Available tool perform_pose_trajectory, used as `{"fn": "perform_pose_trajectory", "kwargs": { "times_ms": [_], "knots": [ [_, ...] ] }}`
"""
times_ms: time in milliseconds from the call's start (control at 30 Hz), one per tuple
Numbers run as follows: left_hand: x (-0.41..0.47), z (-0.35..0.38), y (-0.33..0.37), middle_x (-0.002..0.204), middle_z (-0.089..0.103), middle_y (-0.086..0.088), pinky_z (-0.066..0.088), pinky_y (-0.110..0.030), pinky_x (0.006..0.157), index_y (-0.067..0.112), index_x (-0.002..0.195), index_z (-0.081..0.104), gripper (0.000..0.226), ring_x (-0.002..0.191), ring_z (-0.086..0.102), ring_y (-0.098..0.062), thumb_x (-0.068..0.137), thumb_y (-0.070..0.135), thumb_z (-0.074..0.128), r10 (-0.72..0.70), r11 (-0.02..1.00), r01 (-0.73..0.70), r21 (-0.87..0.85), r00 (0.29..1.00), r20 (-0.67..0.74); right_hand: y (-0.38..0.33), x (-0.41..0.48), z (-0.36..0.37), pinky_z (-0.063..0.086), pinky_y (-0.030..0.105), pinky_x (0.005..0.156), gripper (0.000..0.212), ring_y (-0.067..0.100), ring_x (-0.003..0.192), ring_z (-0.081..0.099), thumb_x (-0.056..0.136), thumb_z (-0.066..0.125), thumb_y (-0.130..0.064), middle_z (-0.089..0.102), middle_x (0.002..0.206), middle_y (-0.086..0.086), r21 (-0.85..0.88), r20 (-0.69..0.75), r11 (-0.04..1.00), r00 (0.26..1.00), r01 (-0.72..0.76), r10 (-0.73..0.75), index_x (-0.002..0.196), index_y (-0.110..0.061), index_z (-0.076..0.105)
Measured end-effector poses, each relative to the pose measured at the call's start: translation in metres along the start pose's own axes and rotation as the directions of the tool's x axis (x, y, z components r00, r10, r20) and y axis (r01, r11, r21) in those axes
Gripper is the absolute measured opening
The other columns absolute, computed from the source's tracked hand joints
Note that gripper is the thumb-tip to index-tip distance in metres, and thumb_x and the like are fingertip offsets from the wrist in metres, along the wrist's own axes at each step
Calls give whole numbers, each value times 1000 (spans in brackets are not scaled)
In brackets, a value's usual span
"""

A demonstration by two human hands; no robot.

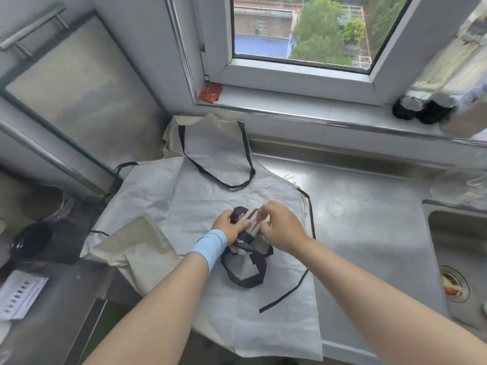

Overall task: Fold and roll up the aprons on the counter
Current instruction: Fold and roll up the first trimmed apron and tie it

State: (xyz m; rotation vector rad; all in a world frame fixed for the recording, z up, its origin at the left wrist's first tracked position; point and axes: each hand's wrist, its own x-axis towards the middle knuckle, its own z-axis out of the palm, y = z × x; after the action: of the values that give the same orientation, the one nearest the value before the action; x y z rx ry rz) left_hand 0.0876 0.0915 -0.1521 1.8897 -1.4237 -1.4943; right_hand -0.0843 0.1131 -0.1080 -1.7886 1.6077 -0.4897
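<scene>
A small rolled-up apron [249,227], pale with black straps, sits between my two hands over the middle of the counter. My left hand [230,227], with a light blue wristband, grips its left end. My right hand [279,227] closes on its right end, fingers blurred. Black strap loops [245,272] hang from the roll onto the flat white apron [210,196] spread beneath, whose black neck loop lies toward the window. A beige apron [137,248] pokes out at the left, partly folded over.
A steel sink [458,259] with a strainer lies at the right. The counter's steel top [369,219] runs between sink and aprons. Dark glass items [34,241] and a paper sheet [18,293] are at the left. A window sill with dark bottles [419,111] is behind.
</scene>
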Motion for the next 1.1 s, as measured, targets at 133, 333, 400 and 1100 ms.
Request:
{"fn": "perform_pose_trajectory", "kwargs": {
  "times_ms": [133, 333, 400, 1100],
  "knots": [
    [3, -2, 1, 86, 59, 0, 49, -31, 78, 20, 87, 51, 28, 82, 58, -20, 85, 40, 70, -94, 987, 92, -134, 996, -8, 17, -23, 12, 47, 30, 74, 19, 16, 84, 57, 83, 46, -10, 60, 92, -5, -78, 134, 994, 988, -73, 83, 84, -22, 60],
    [-5, -13, 14, 85, 62, -13, 42, -18, 39, 14, 95, 51, 25, 47, 63, -23, 95, 38, 58, -126, 845, 198, -497, 976, 175, 18, -23, 29, 44, 27, 60, 31, 19, 74, 61, 77, 55, -33, 57, 91, 1, 594, 229, 568, 797, -569, 558, 105, -23, 48],
    [-12, -18, 25, 83, 65, -11, 32, -10, 32, 13, 107, 50, 23, 35, 59, -21, 100, 35, 48, -107, 767, 244, -594, 961, 256, 13, -14, 31, 47, 29, 65, 18, 24, 70, 57, 82, 48, -18, 55, 86, 7, 824, 363, 186, 750, -536, 552, 96, -13, 57],
    [-11, -34, 22, 82, 56, -10, 57, -59, 58, 16, 78, 40, 31, 65, 70, -34, 91, 24, 67, -129, 873, 151, -464, 989, 79, 34, -12, -20, 52, 35, 64, 23, 16, 45, 33, 93, 65, -31, 31, 54, -3, 797, 473, 117, 734, -592, 487, 81, -20, 47]
  ]
}}
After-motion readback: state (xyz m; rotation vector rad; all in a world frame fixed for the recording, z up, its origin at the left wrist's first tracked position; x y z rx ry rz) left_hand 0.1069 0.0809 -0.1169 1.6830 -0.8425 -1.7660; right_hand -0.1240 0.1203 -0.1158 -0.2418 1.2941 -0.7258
